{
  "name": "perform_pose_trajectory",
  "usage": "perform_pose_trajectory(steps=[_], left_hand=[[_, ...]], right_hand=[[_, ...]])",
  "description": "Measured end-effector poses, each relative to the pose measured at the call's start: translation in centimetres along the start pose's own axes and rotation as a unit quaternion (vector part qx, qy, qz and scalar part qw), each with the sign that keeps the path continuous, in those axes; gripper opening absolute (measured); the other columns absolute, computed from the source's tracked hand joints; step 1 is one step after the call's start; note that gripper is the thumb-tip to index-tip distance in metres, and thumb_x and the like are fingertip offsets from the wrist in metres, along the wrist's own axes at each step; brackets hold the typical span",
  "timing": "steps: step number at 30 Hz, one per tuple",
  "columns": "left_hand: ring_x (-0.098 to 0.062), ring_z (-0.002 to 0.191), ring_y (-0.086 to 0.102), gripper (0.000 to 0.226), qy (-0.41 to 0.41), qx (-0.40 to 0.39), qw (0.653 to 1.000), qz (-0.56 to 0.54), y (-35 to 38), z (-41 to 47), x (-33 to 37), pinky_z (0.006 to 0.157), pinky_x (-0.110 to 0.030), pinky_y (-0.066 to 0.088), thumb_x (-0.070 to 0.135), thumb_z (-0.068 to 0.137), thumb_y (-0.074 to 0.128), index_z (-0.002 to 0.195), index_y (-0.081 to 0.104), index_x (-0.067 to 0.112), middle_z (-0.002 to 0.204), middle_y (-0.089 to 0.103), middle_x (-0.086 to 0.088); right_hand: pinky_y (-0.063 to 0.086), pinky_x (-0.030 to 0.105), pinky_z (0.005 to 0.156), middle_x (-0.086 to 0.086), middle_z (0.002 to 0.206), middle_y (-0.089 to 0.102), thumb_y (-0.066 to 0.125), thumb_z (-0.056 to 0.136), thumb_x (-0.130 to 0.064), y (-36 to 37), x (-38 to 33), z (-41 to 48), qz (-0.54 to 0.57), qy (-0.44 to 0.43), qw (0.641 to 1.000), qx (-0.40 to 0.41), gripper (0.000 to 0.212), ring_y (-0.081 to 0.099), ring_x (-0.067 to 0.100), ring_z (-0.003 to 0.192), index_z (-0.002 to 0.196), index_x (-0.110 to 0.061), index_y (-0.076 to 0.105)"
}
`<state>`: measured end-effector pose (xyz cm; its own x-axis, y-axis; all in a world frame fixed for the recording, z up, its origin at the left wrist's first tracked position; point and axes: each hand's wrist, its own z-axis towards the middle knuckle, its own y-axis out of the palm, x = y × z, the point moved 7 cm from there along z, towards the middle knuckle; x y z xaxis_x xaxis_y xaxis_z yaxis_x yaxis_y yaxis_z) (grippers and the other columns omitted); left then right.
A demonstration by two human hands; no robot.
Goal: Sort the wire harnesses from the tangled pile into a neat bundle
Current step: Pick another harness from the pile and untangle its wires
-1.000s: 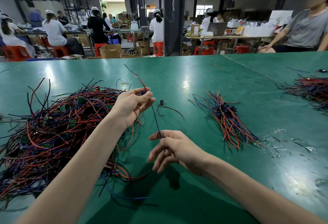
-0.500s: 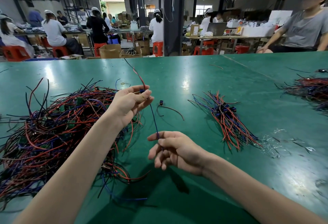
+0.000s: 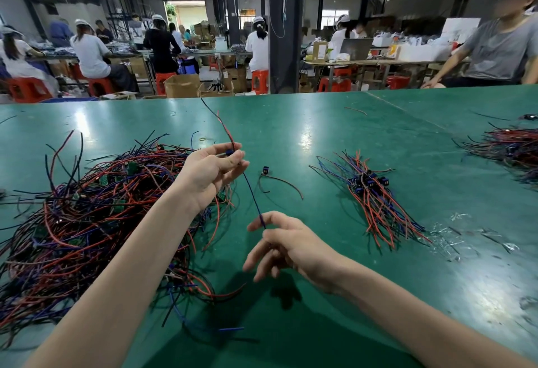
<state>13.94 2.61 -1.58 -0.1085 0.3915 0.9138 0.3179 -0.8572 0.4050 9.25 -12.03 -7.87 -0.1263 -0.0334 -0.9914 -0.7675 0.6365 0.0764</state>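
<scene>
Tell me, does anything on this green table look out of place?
One lone harness lies by itself between the tangled pile and the neat bundle, belonging to neither. Clear plastic scraps litter the table right of the bundle.

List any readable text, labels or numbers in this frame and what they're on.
None legible.
Label on the cardboard box on the far bench: too blurred.
Markings on the green boards in the tangled pile: too small.
Print on the blue connector in the left hand: none visible.
</scene>
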Motion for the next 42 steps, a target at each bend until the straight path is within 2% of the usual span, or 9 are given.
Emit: perform_pose_trajectory(steps=[4, 10, 13, 19, 22, 24, 28, 31, 42], left_hand=[[-0.014, 0.057, 0.066, 0.014, -0.011, 0.001, 1.000, 0.006, -0.3, 0.1, -0.1, 0.056, -0.017, 0.055, -0.011, 0.087, 0.053, 0.090, 0.060, 0.000, 0.086, 0.060, -0.013], [-0.014, 0.056, 0.067, 0.014, -0.022, -0.005, 1.000, -0.004, -0.4, 0.3, -0.3, 0.055, -0.018, 0.055, -0.011, 0.088, 0.052, 0.090, 0.059, 0.000, 0.083, 0.061, -0.012], [-0.014, 0.055, 0.067, 0.014, -0.036, -0.016, 0.999, -0.004, 0.1, 0.2, -0.7, 0.053, -0.016, 0.054, -0.010, 0.089, 0.050, 0.089, 0.058, 0.001, 0.081, 0.060, -0.011], [-0.014, 0.055, 0.067, 0.013, -0.108, -0.071, 0.991, -0.042, 2.0, -0.8, -1.5, 0.053, -0.018, 0.055, -0.006, 0.090, 0.048, 0.086, 0.057, 0.003, 0.070, 0.064, -0.009], [-0.014, 0.057, 0.067, 0.012, -0.161, -0.118, 0.980, -0.016, 3.9, -2.0, -3.2, 0.056, -0.019, 0.056, -0.006, 0.088, 0.051, 0.088, 0.060, 0.003, 0.068, 0.067, -0.009], [-0.012, 0.058, 0.066, 0.013, -0.184, -0.128, 0.974, 0.008, 4.8, -2.6, -4.3, 0.053, -0.017, 0.056, -0.005, 0.086, 0.053, 0.088, 0.062, 0.004, 0.069, 0.068, -0.008], [-0.007, 0.063, 0.062, 0.014, -0.206, -0.116, 0.970, 0.051, 5.3, -3.0, -5.2, 0.031, -0.008, 0.033, -0.002, 0.085, 0.057, 0.084, 0.061, 0.011, 0.069, 0.067, -0.002], [-0.004, 0.066, 0.059, 0.015, -0.203, -0.104, 0.970, 0.088, 5.1, -3.2, -5.4, 0.029, -0.007, 0.020, 0.001, 0.083, 0.061, 0.083, 0.060, 0.016, 0.074, 0.069, 0.000], [0.000, 0.058, 0.050, 0.010, -0.182, -0.074, 0.970, 0.144, 4.7, -2.9, -6.4, 0.029, -0.008, 0.020, 0.012, 0.082, 0.069, 0.081, 0.063, 0.019, 0.066, 0.068, 0.006]], right_hand=[[0.032, 0.023, 0.047, 0.010, 0.080, 0.069, 0.022, 0.101, -0.001, 1.4, -0.5, -0.3, -0.073, -0.047, 0.996, -0.030, 0.020, 0.062, 0.015, 0.050, 0.109, -0.012, 0.037], [0.032, 0.020, 0.043, 0.010, 0.072, 0.072, 0.026, 0.097, -0.001, 0.4, -0.3, -0.3, -0.006, 0.005, 1.000, -0.017, 0.022, 0.062, 0.017, 0.049, 0.107, -0.013, 0.042], [0.043, 0.021, 0.054, 0.006, 0.081, 0.074, 0.032, 0.094, -0.005, -0.2, -0.3, 0.1, -0.047, 0.026, 0.998, 0.019, 0.022, 0.065, 0.016, 0.068, 0.103, -0.018, 0.046], [0.043, 0.028, 0.084, -0.003, 0.099, 0.070, 0.047, 0.093, -0.041, -3.6, -1.5, 0.2, -0.148, 0.019, 0.975, 0.163, 0.020, 0.060, 0.011, 0.088, 0.095, -0.024, 0.057], [0.038, 0.010, 0.057, -0.002, 0.079, 0.071, 0.052, 0.094, -0.034, -4.8, -3.2, -0.2, -0.145, -0.045, 0.964, 0.217, 0.018, 0.055, -0.006, 0.061, 0.087, -0.020, 0.061], [0.033, 0.010, 0.048, -0.001, 0.070, 0.068, 0.053, 0.094, -0.028, -5.6, -3.7, -0.4, -0.125, -0.064, 0.960, 0.244, 0.018, 0.049, -0.006, 0.046, 0.082, -0.018, 0.062], [0.028, 0.015, 0.041, 0.002, 0.061, 0.064, 0.058, 0.093, -0.020, -6.7, -3.6, -0.7, -0.073, -0.069, 0.957, 0.271, 0.021, 0.035, 0.004, 0.040, 0.073, -0.015, 0.062], [0.027, 0.014, 0.036, 0.002, 0.057, 0.062, 0.059, 0.092, -0.010, -7.1, -3.9, -0.7, -0.052, -0.084, 0.954, 0.283, 0.017, 0.034, 0.004, 0.036, 0.075, -0.010, 0.063], [0.025, 0.016, 0.036, -0.001, 0.049, 0.055, 0.062, 0.087, -0.008, -8.0, -3.1, -0.5, -0.043, -0.067, 0.948, 0.307, 0.020, 0.028, 0.003, 0.032, 0.067, -0.011, 0.064]])
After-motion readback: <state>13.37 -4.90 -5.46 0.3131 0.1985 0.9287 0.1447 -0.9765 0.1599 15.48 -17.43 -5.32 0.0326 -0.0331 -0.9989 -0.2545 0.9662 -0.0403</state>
